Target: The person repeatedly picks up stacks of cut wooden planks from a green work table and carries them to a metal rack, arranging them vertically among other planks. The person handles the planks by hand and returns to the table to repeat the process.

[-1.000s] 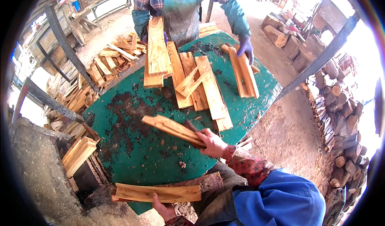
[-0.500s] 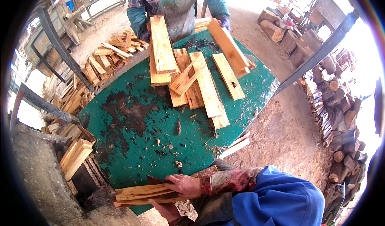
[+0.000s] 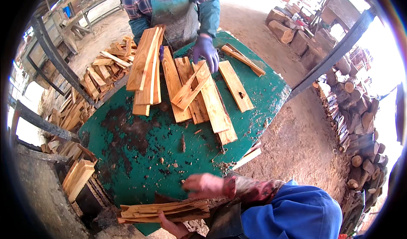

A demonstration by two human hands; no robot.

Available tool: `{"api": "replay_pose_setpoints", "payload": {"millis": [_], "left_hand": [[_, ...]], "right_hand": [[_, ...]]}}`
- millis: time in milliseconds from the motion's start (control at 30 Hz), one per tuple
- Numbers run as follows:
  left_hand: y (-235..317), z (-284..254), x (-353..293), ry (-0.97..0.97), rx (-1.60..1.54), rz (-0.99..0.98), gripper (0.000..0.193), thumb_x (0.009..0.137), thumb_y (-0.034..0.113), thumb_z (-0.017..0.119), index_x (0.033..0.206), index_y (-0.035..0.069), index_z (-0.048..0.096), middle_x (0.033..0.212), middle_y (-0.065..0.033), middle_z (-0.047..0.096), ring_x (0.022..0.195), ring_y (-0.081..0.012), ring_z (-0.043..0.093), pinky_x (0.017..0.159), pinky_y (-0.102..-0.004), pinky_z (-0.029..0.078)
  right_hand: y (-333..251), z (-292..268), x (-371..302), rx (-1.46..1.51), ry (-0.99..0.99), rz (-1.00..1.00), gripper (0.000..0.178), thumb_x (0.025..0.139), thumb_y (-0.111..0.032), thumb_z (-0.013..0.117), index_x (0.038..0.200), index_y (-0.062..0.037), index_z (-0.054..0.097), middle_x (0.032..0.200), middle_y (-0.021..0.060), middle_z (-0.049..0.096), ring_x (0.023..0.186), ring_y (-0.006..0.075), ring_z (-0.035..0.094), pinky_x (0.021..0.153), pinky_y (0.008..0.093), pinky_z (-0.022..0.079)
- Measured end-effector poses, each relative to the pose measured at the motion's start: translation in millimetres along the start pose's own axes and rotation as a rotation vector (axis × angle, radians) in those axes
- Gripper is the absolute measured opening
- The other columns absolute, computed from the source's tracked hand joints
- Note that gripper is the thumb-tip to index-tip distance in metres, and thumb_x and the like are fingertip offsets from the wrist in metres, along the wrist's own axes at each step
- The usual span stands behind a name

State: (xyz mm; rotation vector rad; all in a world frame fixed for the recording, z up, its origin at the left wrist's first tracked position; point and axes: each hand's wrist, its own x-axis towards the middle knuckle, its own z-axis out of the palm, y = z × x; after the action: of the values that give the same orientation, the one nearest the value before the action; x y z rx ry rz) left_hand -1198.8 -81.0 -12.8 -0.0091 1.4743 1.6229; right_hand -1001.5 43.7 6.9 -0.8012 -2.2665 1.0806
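A bundle of rough wooden slats (image 3: 165, 210) lies along the near edge of the green table (image 3: 140, 167). My left hand (image 3: 173, 227) grips the bundle from below, its thumb over the near side. Above the slats and apart from them is my right hand (image 3: 204, 185), smeared by motion, so its fingers are unclear. Across the table, a person in a stained apron holds a stack of boards (image 3: 146, 65) against one arm. That person's purple-gloved hand (image 3: 205, 52) reaches down to the boards (image 3: 214, 103) lying on the table.
Bark crumbs and dark patches cover parts of the tabletop. A single board with a hole (image 3: 236, 86) and a narrow slat (image 3: 243, 60) lie on its right. Cut wood (image 3: 104, 71) is heaped at left; logs (image 3: 360, 154) are stacked at right. Metal posts (image 3: 333, 54) stand by the table.
My right hand has lifted off the slats, while my left still holds them. The other person's stack has shifted left, and the board from their other hand now lies on the table.
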Motion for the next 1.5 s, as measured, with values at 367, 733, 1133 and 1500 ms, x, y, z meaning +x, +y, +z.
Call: {"api": "replay_pose_setpoints", "payload": {"millis": [367,733,1133,1500], "left_hand": [[-16,-28,17,0.169,0.038,-0.058,0.055,0.087,0.040,0.060,0.120,-0.004,0.055,0.114,-0.0184,0.060,0.101,-0.0306,0.061,0.086,-0.0432,0.053],[-40,-63,25,0.075,0.311,0.297,0.059,0.086,0.039,0.064,0.130,0.002,0.050,0.126,-0.0215,0.053,0.107,-0.0326,0.057,0.092,-0.0442,0.049],[-2,-17,6,0.239,0.104,-0.055,0.061,0.083,0.047,0.061,0.123,0.001,0.056,0.122,-0.0162,0.057,0.108,-0.0323,0.056,0.093,-0.0434,0.048],[5,-28,7,0.195,0.196,0.050,0.059,0.088,0.045,0.057,0.126,0.000,0.054,0.124,-0.0152,0.056,0.111,-0.0308,0.055,0.094,-0.0415,0.048]], "right_hand": [[156,-198,-63,-0.760,0.778,0.628,0.053,0.074,-0.017,0.074,0.122,-0.0014,0.056,0.123,0.0201,0.051,0.116,0.0385,0.047,0.097,0.0437,0.042],[184,-224,-41,-0.727,0.509,0.988,0.078,0.066,-0.036,0.079,0.129,-0.0013,0.047,0.119,0.0222,0.048,0.113,0.0383,0.048,0.095,0.0456,0.044],[194,-233,-119,0.247,1.059,0.814,0.026,0.083,-0.017,0.060,0.098,0.0036,0.064,0.077,0.0024,0.061,0.069,0.0101,0.056,0.061,0.0281,0.046],[133,-255,-131,-0.359,0.956,0.729,0.019,0.084,-0.014,0.060,0.095,0.0010,0.062,0.071,0.0128,0.062,0.065,0.0201,0.060,0.060,0.0338,0.047]]}}
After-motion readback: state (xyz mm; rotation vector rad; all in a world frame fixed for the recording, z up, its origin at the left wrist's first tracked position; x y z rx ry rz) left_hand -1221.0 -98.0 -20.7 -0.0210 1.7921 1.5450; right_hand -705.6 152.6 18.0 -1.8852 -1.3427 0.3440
